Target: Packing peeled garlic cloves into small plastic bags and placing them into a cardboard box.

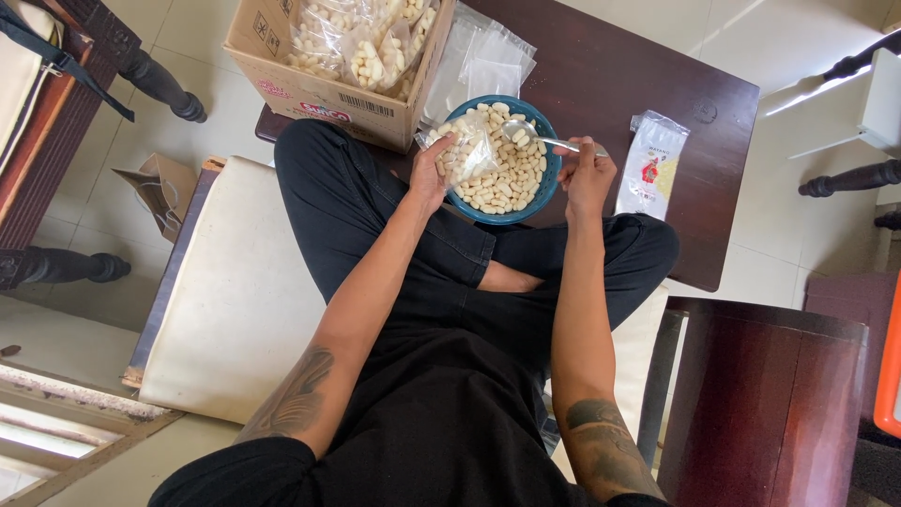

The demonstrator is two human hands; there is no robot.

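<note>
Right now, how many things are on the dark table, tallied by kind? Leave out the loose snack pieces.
Blue bowl: 1
Metal spoon: 1, in the right hand
Part-filled clear bag: 1, in the left hand
Cardboard box: 1
Stack of empty clear bags: 1
Printed packet: 1
Total: 6

top: black short-sleeve tee | trousers: black | forearms: 2 dark tattoos, 1 each | hands: bare, no gloves

Pale tiled floor (770, 38) in daylight — dark wooden table (638, 75), cream cushioned seat (235, 291), carved furniture legs (160, 83) around.
</note>
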